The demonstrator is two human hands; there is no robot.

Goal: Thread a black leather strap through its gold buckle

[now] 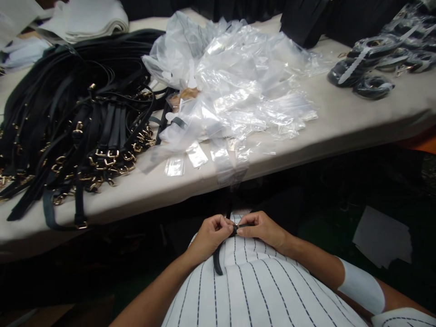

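Close to my body, both hands meet over a thin black strap (218, 261) with a small metal buckle (235, 226). My left hand (213, 234) pinches the strap at the buckle, and a loose end hangs below it. From the other side, my right hand (262, 230) grips a narrow part of the same strap between thumb and fingers. The buckle lies between the fingertips, partly covered by them. On the table (184, 188) ahead, to the left, is a large pile of black straps (68, 100) with gold-coloured buckles.
Clear plastic bags (238, 77) are heaped mid-table, some hanging over the front edge. Wrapped coiled straps (373, 86) lie at the right. Folded white material (91, 20) is at the back left, dark boxes (306, 20) at the back. A pale sheet (383, 236) lies low on the right.
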